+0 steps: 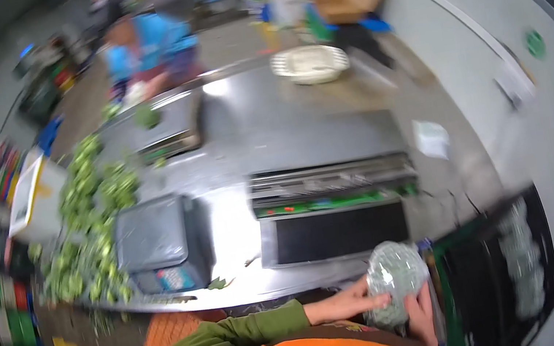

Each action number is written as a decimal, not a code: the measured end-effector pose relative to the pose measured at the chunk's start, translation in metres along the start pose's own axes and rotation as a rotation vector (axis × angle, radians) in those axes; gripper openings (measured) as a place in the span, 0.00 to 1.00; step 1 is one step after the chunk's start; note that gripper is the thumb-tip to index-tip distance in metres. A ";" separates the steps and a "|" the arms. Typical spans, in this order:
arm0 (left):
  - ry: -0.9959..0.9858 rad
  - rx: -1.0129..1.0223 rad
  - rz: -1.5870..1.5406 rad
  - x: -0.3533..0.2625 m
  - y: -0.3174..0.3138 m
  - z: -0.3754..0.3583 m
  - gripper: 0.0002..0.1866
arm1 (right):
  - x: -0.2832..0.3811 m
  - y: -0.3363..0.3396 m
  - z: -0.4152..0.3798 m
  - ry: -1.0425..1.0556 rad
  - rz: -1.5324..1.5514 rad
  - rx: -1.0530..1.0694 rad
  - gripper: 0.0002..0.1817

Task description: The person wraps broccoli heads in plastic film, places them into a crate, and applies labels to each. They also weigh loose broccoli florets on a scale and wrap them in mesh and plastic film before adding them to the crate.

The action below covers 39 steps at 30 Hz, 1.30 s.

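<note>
My left hand (348, 302) and my right hand (421, 312) hold a pale green pack wrapped in clear, shiny plastic (393, 278) at the table's front edge. The left hand's fingers press on its near left side. My right hand grips its lower right edge. What is inside the wrap cannot be made out. Just beyond the hands lies a wrapping machine (330, 182) with a flat black plate (339, 231). To the right of my right hand stands a black crate (468, 287) with a row of similar wrapped packs (523, 263).
Green leafy vegetables (90, 228) pile along the metal table's (245, 119) left side, beside a grey container (155, 239). A scale (168, 122) and a stack of white trays (309, 63) stand farther back. A person in blue (150, 43) is at the far side.
</note>
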<state>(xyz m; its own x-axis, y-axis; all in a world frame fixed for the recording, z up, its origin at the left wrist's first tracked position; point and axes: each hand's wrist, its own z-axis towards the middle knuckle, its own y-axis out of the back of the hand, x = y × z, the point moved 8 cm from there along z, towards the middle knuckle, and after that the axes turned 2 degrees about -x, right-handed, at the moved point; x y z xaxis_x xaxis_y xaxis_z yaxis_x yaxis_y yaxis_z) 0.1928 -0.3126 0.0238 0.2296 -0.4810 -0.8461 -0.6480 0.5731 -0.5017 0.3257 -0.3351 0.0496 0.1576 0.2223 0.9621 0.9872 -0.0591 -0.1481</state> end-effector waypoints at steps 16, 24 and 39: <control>0.108 0.142 0.189 0.006 -0.156 0.216 0.23 | 0.074 0.384 -0.073 0.154 0.147 -0.834 0.39; 0.177 -0.210 0.225 0.027 -0.119 0.210 0.13 | -0.108 0.443 0.011 -0.579 0.308 -0.563 0.45; 0.043 -0.394 0.380 0.054 -0.052 0.163 0.19 | -0.119 0.418 0.014 -0.831 0.351 -0.290 0.36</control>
<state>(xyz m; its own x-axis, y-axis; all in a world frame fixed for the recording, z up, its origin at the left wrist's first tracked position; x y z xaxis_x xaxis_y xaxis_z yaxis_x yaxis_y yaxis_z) 0.3573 -0.2604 -0.0254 -0.0979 -0.3205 -0.9422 -0.9043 0.4240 -0.0502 0.7198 -0.3729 -0.1299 0.5212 0.7614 0.3855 0.8534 -0.4686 -0.2282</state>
